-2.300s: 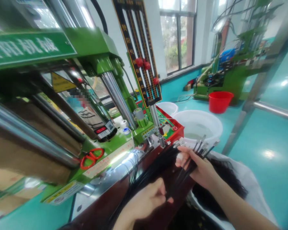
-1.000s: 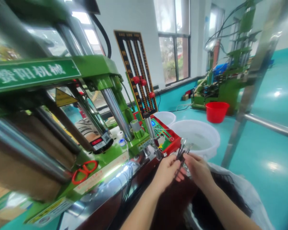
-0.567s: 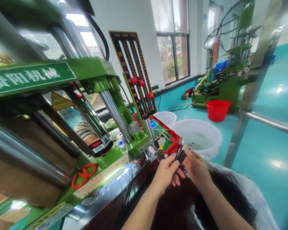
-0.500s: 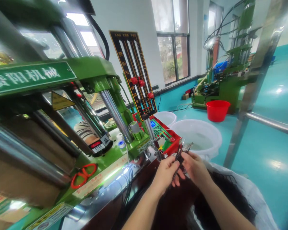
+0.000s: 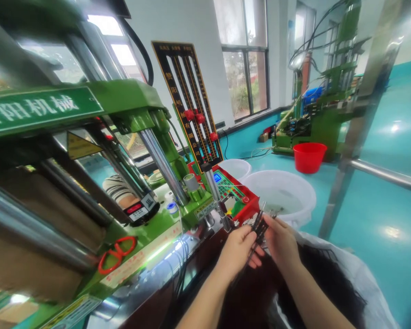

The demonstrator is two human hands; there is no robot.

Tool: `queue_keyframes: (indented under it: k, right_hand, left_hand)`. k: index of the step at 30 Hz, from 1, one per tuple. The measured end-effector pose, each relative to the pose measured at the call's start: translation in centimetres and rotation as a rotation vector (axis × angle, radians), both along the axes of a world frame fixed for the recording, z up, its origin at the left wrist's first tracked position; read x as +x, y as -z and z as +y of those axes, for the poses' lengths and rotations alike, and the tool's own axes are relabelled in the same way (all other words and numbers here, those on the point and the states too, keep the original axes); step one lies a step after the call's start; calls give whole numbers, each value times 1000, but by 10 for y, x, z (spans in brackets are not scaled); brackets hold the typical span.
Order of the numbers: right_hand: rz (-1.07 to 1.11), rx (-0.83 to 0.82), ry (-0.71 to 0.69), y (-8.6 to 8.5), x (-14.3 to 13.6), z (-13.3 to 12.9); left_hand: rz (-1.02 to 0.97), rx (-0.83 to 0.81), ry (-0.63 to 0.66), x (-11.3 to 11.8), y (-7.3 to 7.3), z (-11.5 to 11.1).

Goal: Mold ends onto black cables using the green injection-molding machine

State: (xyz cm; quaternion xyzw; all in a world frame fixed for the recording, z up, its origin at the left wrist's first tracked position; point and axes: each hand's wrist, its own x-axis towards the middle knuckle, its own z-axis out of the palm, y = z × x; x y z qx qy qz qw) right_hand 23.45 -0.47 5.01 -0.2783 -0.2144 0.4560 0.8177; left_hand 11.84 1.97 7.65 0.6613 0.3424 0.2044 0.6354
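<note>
My left hand is closed, the thumb pressing down on a small bunch of thin black cables with metal-looking tips. My right hand pinches at the same bunch from the other side, near the tips. Both hands are close together over a dark brown table. How many cables each hand has is too small to make out. To the right, a white bag holds a mass of black cables.
A green press machine stands at left, with orange-handled scissors on its bed. Beyond my hands are a red control panel and a white tub. A metal post rises at right. Behind the press sits another person.
My right hand has shifted slightly right, a little away from my left. More of the cables now shows between the hands. The camera view has moved slightly.
</note>
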Motion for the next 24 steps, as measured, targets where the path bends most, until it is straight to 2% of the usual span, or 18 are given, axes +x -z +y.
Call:
queue_keyframes:
  k: [2,4,7,11,14,16,18,20,22,24]
  right_hand:
    - [-18,21,-21,-2,0,2]
    - [-61,29,-105,-2,4,3]
    - [-157,-9,-379,4,10,-1]
    - [-291,-184,-749,20,5,-18]
    - [-391,-292,-897,31,-10,-35]
    - [-509,-350,-977,37,-22,-47]
    - [-605,-422,-1041,42,-31,-55]
    - [-622,-452,-1106,45,-37,-56]
    - [-554,-400,-1119,45,-40,-48]
    - [-476,-257,-1063,38,-39,-32]
  left_hand:
    - [-19,39,-18,0,3,-3]
    - [-65,38,-73,-1,8,-9]
    - [-181,-115,-187,-4,22,-27]
    - [-357,-405,-235,-13,60,-66]
    - [-438,-588,-188,-19,89,-92]
    - [-471,-674,-198,-23,100,-103]
    - [-524,-697,-285,-27,102,-107]
    - [-558,-652,-388,-32,97,-108]
    - [-550,-597,-439,-36,92,-107]
    - [-529,-573,-456,-38,88,-106]
